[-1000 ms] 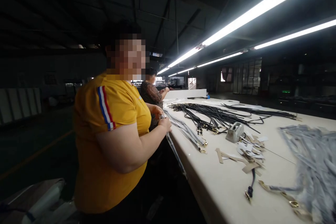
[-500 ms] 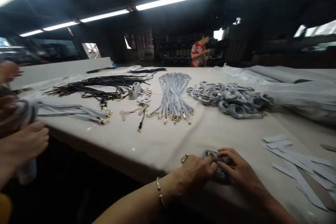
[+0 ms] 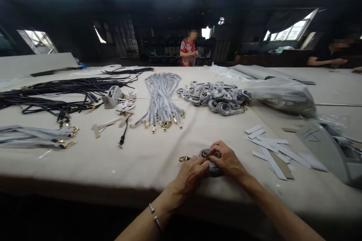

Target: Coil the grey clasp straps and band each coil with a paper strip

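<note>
The person by me is handling a coiled grey strap (image 3: pixel 214 171) at the near edge of the tabletop (image 3: pixel 141 163), and the step in hand seems to be setting the loops and the clasp end. The right hand (image 3: pixel 219 157) is reaching over from the far right, its thumb and fingers clamping together on the coil beside a gold clasp (image 3: pixel 205 154). The left hand (image 3: pixel 194 169) is lying across the coil's left side; its fingertips are hiding behind the knuckles, so I can't tell whether that grip is closing on the strap or only pressing it. The coil is sitting between the two hands, touching both, while another clasp (image 3: pixel 184 159) is sticking out to the left, just beyond the left knuckles. To my eye, the next move is calling for a steady left hand, so that the loops aren't springing apart while the right fingers are working. Beyond, a pile of coils (image 3: pixel 219 98) is lying well apart from the hands.
</note>
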Demonstrator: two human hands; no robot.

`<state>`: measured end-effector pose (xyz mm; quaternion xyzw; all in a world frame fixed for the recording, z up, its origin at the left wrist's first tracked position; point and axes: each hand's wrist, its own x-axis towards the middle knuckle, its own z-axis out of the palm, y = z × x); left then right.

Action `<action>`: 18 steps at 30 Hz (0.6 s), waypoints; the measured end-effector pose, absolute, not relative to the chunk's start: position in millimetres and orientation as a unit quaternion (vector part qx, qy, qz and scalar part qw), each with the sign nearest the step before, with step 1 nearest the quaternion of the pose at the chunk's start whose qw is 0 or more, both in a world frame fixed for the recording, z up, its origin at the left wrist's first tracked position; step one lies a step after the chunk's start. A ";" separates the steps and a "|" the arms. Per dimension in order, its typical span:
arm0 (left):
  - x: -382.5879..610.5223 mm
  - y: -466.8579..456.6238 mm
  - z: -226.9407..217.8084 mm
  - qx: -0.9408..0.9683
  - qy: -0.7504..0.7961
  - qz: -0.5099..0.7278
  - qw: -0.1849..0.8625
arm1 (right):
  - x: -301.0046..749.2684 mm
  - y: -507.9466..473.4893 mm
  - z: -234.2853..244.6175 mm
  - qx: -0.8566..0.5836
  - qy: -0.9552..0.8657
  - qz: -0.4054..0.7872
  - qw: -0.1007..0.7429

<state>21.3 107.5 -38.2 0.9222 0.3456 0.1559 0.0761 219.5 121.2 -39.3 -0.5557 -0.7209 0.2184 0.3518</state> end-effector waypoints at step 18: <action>28.8 109.2 -66.0 0.877 0.351 0.315 0.089 | 168.6 156.5 -47.7 -0.639 -0.715 0.099 0.265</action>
